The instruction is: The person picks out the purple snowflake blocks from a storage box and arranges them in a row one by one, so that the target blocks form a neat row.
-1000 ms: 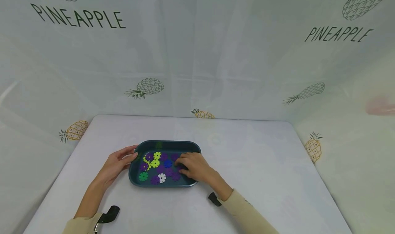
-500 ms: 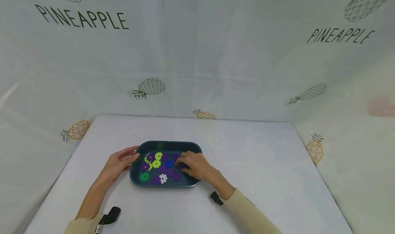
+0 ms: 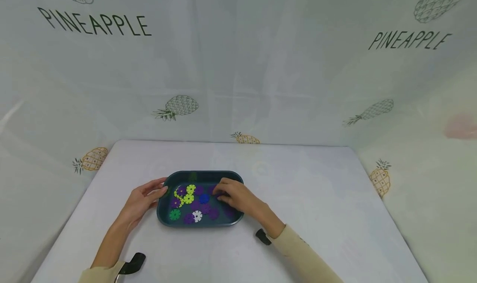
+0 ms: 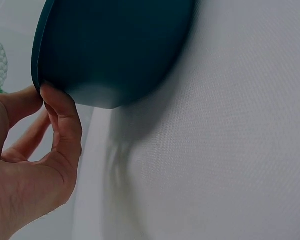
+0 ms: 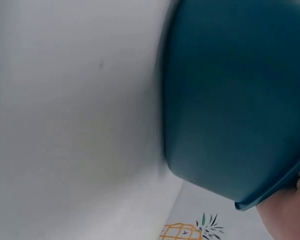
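Note:
A dark teal tray (image 3: 203,224) sits on the table with flat, notched, flower-shaped plastic discs inside. My left hand (image 3: 140,199) pinches its left rim; in the left wrist view the thumb and a finger meet at the tray's edge (image 4: 117,45). Over the tray's right end is my right hand (image 3: 238,196), its bent fingers down among purple discs (image 3: 213,213). Whether the fingertips hold a disc is hidden. A blue disc (image 3: 203,198) lies just left of them. Yellow discs (image 3: 188,199), a green disc (image 3: 174,214) and a white disc (image 3: 197,216) lie farther left.
White cloth covers the table (image 3: 298,192). A pale curtain (image 3: 283,67) printed with pineapples hangs behind and at the sides. The right wrist view shows mostly the tray's outer wall (image 5: 235,100). Black wrist mounts (image 3: 133,263) stick out near both sleeves.
My right hand has lifted slightly and shifted up in the tray, uncovering a purple disc near the lower right. The left hand keeps its grip on the rim.

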### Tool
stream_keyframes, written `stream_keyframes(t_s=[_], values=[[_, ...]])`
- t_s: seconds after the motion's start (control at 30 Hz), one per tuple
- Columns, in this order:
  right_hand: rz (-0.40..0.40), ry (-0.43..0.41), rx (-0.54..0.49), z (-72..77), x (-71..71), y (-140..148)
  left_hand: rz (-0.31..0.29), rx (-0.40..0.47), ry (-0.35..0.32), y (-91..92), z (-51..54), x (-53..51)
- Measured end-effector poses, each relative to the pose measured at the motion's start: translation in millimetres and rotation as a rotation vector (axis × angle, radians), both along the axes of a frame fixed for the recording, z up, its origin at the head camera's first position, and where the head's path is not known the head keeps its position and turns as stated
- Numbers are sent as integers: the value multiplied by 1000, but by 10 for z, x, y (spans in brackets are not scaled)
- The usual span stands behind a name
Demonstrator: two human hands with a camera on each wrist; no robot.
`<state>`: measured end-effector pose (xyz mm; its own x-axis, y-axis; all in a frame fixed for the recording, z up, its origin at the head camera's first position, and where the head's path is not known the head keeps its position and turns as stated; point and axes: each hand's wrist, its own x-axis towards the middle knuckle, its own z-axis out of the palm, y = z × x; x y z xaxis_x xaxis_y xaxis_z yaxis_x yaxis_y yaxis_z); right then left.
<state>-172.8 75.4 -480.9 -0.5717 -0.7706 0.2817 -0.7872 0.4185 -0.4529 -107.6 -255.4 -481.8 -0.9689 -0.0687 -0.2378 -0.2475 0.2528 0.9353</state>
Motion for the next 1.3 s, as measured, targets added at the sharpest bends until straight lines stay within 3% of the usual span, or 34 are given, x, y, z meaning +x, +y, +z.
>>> stream_keyframes(t_s=[0.2,0.4,0.6,1.0,1.3], values=[[17,-27,-122,3,-38,33,11,15,3,19,-16,22],[-33,-92,-244,4,-83,115,15,9,-1,15,-16,27],[-114,-134,-387,68,-154,226,18,31,-1,9,-29,12],[-340,-223,-529,59,-306,447,1,37,-11,4,-11,7],[-483,-329,-559,-17,-437,651,5,36,-16,6,-3,16]])
